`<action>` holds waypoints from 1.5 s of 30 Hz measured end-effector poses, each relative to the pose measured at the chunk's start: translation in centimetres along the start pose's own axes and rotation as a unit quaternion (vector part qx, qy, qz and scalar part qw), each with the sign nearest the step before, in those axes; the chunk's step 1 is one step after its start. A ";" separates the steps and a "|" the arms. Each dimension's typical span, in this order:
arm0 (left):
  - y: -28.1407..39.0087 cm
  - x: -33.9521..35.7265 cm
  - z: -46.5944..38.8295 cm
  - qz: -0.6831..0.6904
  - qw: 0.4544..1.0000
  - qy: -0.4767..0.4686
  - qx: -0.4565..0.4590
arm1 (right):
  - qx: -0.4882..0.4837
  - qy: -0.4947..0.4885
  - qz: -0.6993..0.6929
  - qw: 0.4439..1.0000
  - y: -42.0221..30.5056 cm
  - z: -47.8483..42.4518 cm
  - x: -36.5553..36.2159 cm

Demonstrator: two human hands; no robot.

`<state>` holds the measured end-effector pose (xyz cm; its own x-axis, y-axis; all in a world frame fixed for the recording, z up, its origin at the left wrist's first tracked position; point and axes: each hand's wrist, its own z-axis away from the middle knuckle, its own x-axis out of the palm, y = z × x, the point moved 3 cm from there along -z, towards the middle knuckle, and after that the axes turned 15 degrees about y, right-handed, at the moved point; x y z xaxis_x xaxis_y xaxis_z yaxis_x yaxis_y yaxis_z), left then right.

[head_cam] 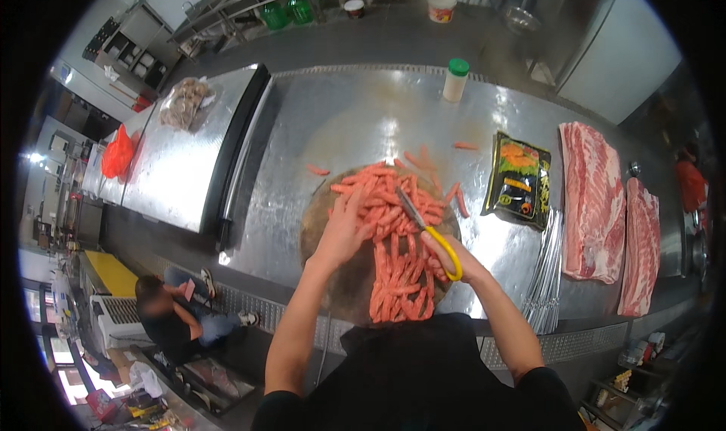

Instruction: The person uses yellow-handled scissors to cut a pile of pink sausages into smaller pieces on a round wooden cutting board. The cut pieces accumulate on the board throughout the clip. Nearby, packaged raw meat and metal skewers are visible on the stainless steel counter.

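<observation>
A heap of pinkish-red sausages (385, 207) covers the far part of a round wooden chopping board (317, 232). Strands of similar links (400, 283) lie over its near side, towards my body. My left hand (345, 227) rests on the heap's left side with its fingers apart, palm hidden. In my right hand (451, 255) are scissors with a yellow handle (451, 258); their metal blades (409, 208) point up and left over the heap. Several loose sausages (462, 203) lie on the steel table beyond the board's edge.
Right of the board are a black printed food packet (517, 178), a bundle of metal skewers (544, 283) and two raw meat slabs (592, 204) (641, 249). A green-lidded jar (455, 82) stands at the back. A steel chest (198, 147) adjoins on the left; a seated person (176, 312) is beyond.
</observation>
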<state>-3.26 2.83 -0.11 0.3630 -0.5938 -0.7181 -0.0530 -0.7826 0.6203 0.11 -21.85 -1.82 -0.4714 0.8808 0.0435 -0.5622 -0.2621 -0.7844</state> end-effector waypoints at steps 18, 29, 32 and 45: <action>1.5 3.1 16.5 -0.023 0.974 -0.045 -0.221 | -0.002 -0.020 -0.024 1.000 4.3 4.9 -0.7; 1.5 4.2 14.6 -0.216 0.971 -0.047 -0.090 | -0.002 -0.036 -0.012 0.999 4.4 5.1 0.1; -0.1 3.0 13.5 -0.257 0.945 -0.120 -0.161 | -0.016 -0.046 -0.015 0.999 3.8 5.6 0.1; -2.3 -4.2 8.6 0.156 0.931 -0.088 -0.317 | -0.079 -0.096 0.025 0.992 3.4 6.5 1.1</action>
<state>-12.68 5.51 -1.29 0.2609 -0.8390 -0.4776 0.4500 -0.3320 0.8290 -6.77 -24.30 -0.43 -0.6251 0.7731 0.1073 -0.4280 -0.2246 -0.8754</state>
